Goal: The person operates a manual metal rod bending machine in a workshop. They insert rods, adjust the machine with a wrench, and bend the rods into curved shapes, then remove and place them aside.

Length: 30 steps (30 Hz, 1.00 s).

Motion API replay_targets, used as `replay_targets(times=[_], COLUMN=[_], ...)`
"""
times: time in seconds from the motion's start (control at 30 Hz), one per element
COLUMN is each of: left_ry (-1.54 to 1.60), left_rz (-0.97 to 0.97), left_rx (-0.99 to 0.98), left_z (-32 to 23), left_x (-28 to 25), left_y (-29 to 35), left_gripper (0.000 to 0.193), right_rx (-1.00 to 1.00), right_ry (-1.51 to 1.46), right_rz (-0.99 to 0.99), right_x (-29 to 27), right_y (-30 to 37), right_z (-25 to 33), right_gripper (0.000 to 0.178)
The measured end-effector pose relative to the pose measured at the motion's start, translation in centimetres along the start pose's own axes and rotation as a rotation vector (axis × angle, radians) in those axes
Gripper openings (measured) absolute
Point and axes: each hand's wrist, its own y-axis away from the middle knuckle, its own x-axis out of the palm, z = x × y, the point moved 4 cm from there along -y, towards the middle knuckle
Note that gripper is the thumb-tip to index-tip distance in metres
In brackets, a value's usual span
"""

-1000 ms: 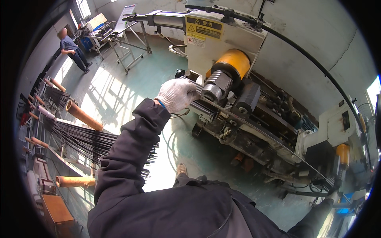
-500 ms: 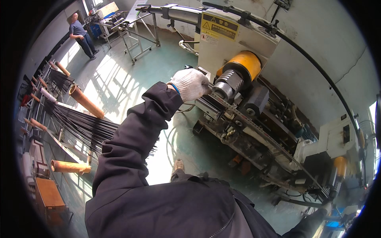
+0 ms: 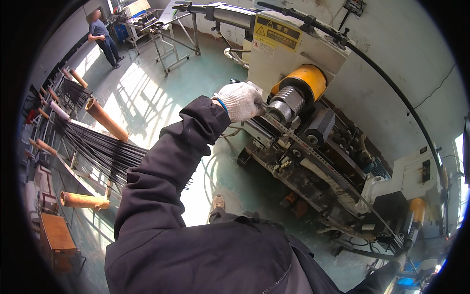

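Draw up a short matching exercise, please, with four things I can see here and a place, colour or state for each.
Things
1. Left hand
2. Large cylinder
3. Long rods
4. Co-worker

Descriptions
A. Black, bunched side by side
B. Standing in the upper left of the picture
C. White-gloved
D. Orange-yellow, on the machine

Pairs: 1-C; 2-D; 3-A; 4-B

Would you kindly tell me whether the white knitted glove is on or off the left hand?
On: the white knitted glove covers the left hand, with a blue band at the wrist.
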Motion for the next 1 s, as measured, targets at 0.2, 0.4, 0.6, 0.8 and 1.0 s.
replay_targets(times=[0.2,0.4,0.6,0.8,1.0], left_ry=[0.022,0.059,0.097,0.112,0.108], left_rz=[0.075,0.008,0.023,-0.034,-0.016], left_rx=[-0.009,0.046,0.076,0.18,0.204], left_z=[1.1,1.9,2.1,1.4,1.2], left_x=[1.5,2.1,2.2,1.3,1.0], left_y=[-0.4,-0.7,-0.8,-0.7,-0.7], left_gripper=[0.037,0.037,0.032,0.027,0.026], right_rx=[-0.033,-0.059,-0.037,-0.032,-0.022], right_ry=[0.196,0.299,0.262,0.249,0.243], right_rz=[0.055,0.105,0.075,0.076,0.079], right_x=[0.0,0.3,1.1,1.1,0.8], right_y=[0.0,0.3,0.3,0.5,0.9], right_z=[0.5,1.1,1.2,1.3,1.2], right_gripper=[0.031,0.036,0.036,0.036,0.036])
